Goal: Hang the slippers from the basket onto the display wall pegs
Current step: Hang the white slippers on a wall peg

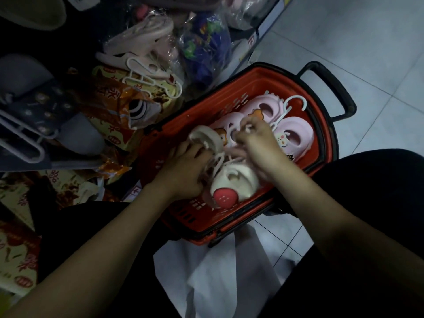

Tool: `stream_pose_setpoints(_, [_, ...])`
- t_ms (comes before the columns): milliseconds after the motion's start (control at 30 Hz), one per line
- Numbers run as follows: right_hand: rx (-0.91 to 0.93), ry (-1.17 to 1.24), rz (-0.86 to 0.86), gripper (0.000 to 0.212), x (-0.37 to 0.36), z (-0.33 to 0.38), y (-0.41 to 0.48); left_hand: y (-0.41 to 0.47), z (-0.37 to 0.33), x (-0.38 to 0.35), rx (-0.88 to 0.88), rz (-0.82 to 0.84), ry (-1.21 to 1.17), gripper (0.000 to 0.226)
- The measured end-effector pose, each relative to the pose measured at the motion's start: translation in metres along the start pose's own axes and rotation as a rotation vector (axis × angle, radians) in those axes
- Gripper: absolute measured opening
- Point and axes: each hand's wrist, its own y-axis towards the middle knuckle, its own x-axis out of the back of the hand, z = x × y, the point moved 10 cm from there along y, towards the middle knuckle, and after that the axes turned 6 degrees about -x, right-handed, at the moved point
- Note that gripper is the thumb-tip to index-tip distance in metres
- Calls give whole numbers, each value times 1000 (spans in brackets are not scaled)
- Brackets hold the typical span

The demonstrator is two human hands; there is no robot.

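Observation:
A red shopping basket with a black handle stands on the floor below me. Inside lie pink slippers on a white hanger, and cream slippers with a red mushroom charm. Both hands are down in the basket. My left hand grips the cream pair's white hanger beside the upper cream slipper. My right hand pinches a white hanger hook between its fingertips over the pink slippers. The display wall pegs are out of view.
Bagged slippers and loose hangers are piled on the left, with grey slippers and printed orange packaging. A white plastic bag lies on the floor under the basket. Grey floor tiles lie to the right.

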Motion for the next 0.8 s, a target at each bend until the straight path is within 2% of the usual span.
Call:
stream_pose_setpoints(100, [69,253,-44,30,21,47,-2,1,-12,28,-91,-126,48,85])
stream_pose_setpoints(233, [102,227,-85,38,47,63,8,24,-24,50,-177,-246,111,86])
stream_pose_setpoints(333, [92,-138,-106,52,57,55,19,42,-23,48,-205,-232,68,80])
stream_pose_setpoints(467, [241,-784,-384,59,67,66,0,49,-13,35,-182,-215,-60,81])
stream_pose_setpoints(533, [292,-1040,-364,57,46,60,-13,52,-10,35,-171,-245,-97,81])
stream_pose_setpoints(600, [239,-1314,-284,70,28,38,-19,53,-6,37,-148,-280,-175,85])
stream_pose_setpoints(700, [23,-1473,-172,99,27,-4,-18,55,-5,40,-137,-298,-220,91])
stream_pose_setpoints(800, [8,-1485,-180,109,28,-21,-13,55,-9,44,-142,-320,-219,91])
